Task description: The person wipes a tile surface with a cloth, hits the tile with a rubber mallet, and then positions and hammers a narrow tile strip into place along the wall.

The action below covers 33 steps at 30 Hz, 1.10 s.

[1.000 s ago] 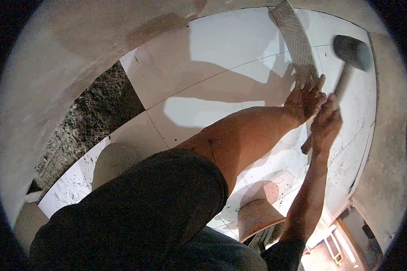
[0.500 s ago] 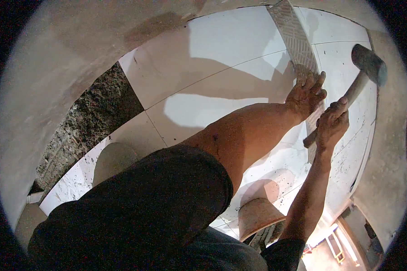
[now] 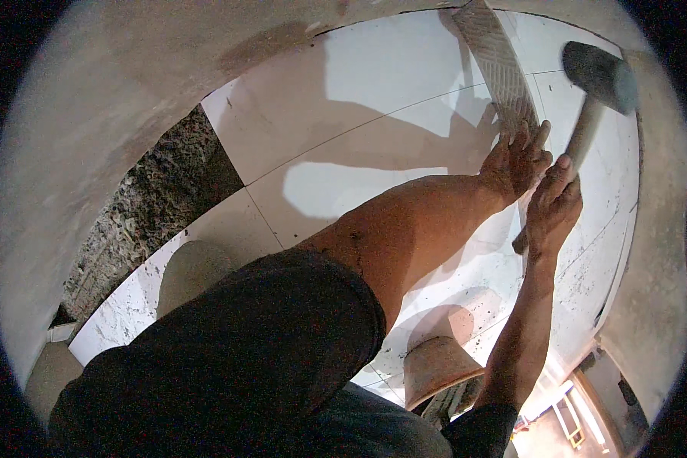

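My left hand [image 3: 514,162] rests on a long, narrow grey strip with a ribbed face [image 3: 500,57], its fingers spread. The strip lies across the white floor tiles [image 3: 382,65]. Just to the right, my right hand [image 3: 553,210] is closed round the wooden handle of a mallet [image 3: 585,130]. The mallet's dark, thick head is raised at the upper right, apart from the strip. The handle's butt end shows below my fist, and the fingers wrapped round it are partly hidden.
A gap of rough, dark mortar or rubble [image 3: 160,195] lies along the left wall [image 3: 76,137]. A bucket-like container [image 3: 439,366] stands near my right forearm. Dark crumbs are scattered over the tiles, and a wall [image 3: 660,229] bounds them on the right.
The mallet's head has swung up and slightly left, and my right hand has tilted with it. My left hand stays on the strip, nearly unmoved.
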{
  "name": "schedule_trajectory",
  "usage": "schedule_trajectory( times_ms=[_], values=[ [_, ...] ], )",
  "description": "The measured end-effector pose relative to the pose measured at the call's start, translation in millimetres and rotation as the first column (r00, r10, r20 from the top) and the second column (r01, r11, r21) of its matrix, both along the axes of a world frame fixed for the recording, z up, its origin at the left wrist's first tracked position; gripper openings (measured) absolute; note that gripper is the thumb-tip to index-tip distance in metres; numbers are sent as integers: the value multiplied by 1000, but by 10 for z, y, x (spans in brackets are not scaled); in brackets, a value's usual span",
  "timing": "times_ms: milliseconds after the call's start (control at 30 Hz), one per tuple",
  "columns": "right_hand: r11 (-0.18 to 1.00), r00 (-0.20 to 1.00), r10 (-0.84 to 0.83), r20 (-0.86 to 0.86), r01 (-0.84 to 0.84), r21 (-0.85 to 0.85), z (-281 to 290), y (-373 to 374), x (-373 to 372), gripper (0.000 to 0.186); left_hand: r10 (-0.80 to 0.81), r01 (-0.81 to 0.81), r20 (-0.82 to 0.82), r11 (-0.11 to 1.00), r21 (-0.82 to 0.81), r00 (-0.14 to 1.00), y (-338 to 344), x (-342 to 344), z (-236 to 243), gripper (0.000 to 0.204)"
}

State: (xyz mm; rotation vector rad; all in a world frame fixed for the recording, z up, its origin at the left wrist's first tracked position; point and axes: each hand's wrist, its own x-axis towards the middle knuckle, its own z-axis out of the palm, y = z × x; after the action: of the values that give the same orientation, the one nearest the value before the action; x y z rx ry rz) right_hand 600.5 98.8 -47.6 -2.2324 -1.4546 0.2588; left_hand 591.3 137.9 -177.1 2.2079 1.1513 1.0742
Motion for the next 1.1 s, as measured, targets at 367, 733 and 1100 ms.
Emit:
schedule_trajectory(
  times_ms=[367, 733, 1100],
  values=[
    [996, 992, 66, 110, -73, 52, -113, 25, 48, 44, -115, 116, -128, 993, 2, 985, 1, -18, 126, 46],
    [975, 943, 151, 297, -191, 111, -82, -20, 334, 39, -171, 164, -199, 985, -50, 965, -9, -54, 173, 47],
    [964, 954, 207, 218, -237, 117, -254, -132, 476, 44, -107, 109, -444, 994, -21, 889, -43, 45, 206, 40]
  ],
)
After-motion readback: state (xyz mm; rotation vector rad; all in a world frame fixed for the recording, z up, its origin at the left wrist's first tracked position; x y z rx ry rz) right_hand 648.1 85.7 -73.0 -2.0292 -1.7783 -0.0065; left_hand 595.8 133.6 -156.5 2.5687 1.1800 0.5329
